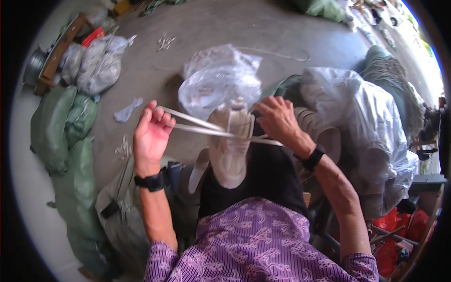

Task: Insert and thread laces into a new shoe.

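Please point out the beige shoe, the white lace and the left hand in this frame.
Beige shoe [230,152]: head view, on its upper, below the crossing lace.
White lace [202,131]: head view, on the lower strand left of the shoe.
Left hand [153,129]: head view, on the palm.

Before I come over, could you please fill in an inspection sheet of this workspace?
Surface: dark-clothed lap; grey floor beyond.
Job's things: beige shoe, white strip stretched across it.
Clutter: crumpled clear plastic bag; pale scrap on the floor.
Grips: left grip holds the strip; right grip near the shoe, contents unclear.
Cables: none certain; thin pale strand on the floor.
Surroundings: green sacks left, plastic-wrapped bundle right.
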Motion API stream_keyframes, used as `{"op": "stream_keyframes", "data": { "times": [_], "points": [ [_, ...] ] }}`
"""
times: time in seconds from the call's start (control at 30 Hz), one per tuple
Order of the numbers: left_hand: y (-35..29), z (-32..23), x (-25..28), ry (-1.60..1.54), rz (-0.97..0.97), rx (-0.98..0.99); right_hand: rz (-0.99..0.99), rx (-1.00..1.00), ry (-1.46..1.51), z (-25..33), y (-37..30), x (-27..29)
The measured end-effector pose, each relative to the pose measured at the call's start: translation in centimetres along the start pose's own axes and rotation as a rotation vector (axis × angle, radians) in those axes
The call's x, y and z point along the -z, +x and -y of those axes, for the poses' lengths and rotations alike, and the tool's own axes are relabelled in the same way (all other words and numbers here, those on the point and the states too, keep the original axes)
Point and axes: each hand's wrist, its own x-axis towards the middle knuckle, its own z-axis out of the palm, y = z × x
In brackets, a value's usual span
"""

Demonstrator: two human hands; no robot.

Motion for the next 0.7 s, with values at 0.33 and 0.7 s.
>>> {"op": "stream_keyframes", "data": {
  "times": [0.33,0.7],
  "points": [
    [-0.1,0.9,1.8,-0.091,-0.055,0.013,0.094,0.243,0.006,1.3,0.7,-2.9],
    [-1.5,7.7,-0.1,0.398,-0.289,0.314,0.03,-0.595,-0.203,-25.1,-13.0,4.0]
  ]
}}
